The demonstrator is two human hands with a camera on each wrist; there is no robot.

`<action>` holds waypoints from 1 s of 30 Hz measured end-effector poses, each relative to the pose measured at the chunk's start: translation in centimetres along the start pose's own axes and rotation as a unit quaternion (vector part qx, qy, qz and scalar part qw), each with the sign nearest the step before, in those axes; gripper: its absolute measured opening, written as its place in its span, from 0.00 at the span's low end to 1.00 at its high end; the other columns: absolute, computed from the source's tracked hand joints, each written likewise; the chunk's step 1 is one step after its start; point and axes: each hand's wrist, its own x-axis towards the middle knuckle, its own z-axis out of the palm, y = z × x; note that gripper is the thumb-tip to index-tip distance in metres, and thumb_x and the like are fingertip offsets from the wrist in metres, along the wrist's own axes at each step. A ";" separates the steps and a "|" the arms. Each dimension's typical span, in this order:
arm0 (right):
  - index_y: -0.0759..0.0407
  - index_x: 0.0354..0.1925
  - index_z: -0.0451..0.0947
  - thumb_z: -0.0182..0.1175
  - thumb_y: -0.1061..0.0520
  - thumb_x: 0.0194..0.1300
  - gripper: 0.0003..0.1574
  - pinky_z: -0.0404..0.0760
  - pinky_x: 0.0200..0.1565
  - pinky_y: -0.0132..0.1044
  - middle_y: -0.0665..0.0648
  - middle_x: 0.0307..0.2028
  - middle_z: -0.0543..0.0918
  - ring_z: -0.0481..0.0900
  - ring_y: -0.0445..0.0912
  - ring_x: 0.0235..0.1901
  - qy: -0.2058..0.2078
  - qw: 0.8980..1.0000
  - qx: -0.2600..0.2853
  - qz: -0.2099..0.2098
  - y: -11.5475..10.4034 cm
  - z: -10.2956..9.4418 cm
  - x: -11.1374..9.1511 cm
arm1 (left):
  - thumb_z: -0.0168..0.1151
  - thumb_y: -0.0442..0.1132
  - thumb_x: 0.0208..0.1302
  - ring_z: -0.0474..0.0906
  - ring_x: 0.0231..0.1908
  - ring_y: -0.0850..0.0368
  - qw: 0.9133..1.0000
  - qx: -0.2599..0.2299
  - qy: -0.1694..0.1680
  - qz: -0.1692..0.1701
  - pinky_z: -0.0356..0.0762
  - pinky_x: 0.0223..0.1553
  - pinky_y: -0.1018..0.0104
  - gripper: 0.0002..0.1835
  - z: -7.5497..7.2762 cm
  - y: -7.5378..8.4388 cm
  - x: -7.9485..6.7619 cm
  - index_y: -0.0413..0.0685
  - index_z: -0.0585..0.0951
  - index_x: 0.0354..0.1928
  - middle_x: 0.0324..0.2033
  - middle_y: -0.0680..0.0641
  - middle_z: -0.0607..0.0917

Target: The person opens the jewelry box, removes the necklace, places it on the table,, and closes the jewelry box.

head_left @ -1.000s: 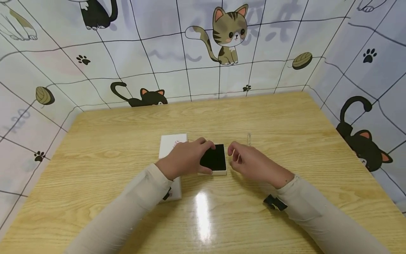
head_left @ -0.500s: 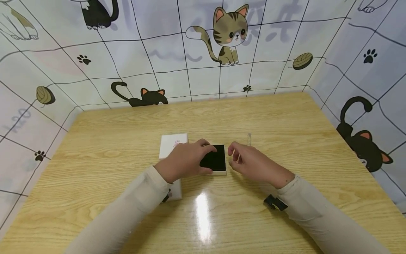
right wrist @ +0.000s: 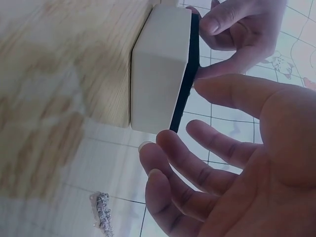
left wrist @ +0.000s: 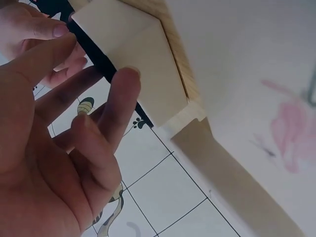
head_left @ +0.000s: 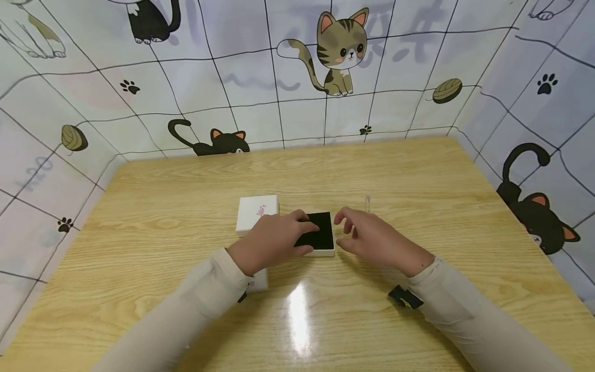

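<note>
A small white box with a black insert sits uncovered between the hands. My left hand reaches over its left side. Its thumb lies by the near edge and its forefinger over the insert, while the other fingers are spread and loosely bent in the left wrist view. On the box's right side, my right hand has loosely bent fingers and holds nothing. In the right wrist view its fingertips come right up to the rim of the box. Part of the insert is hidden under my left hand.
Left of the box lies a white lid-like square with a pink drawing. Another white piece lies partly under my left forearm. Behind my right hand is a thin glittering silver strand. A cat-patterned wall covering borders the wooden table.
My left forefinger has come down from the far edge further over the insert. My right fingers have loosened slightly. The view has shifted a little; the box stays about in place.
</note>
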 end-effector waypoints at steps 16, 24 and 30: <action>0.54 0.57 0.78 0.64 0.55 0.67 0.21 0.77 0.35 0.36 0.57 0.41 0.80 0.76 0.42 0.32 -0.014 0.999 -0.025 -0.023 0.1 0.6 0.1 | 0.64 0.58 0.66 0.78 0.18 0.57 0.998 0.046 0.033 0.005 0.74 0.17 0.64 0.24 1.0 0.7 -0.7 0.63 0.80 0.62 0.55 0.49 0.82; 0.53 0.57 0.79 0.65 0.53 0.67 0.21 0.76 0.34 0.34 0.56 0.41 0.80 0.75 0.40 0.30 -0.025 0.999 -0.031 -0.020 0.0 0.8 0.0 | 0.63 0.59 0.66 0.79 0.20 0.55 0.998 0.049 0.027 0.003 0.75 0.17 0.62 0.25 1.0 0.8 -1.0 0.64 0.80 0.63 0.56 0.48 0.83; 0.53 0.57 0.80 0.65 0.53 0.67 0.21 0.76 0.32 0.33 0.56 0.42 0.80 0.74 0.39 0.27 -0.038 0.999 -0.028 -0.017 0.0 0.8 -0.1 | 0.61 0.60 0.67 0.85 0.25 0.50 0.999 0.041 0.001 0.010 0.79 0.21 0.59 0.24 0.9 0.8 -1.1 0.67 0.80 0.62 0.58 0.46 0.83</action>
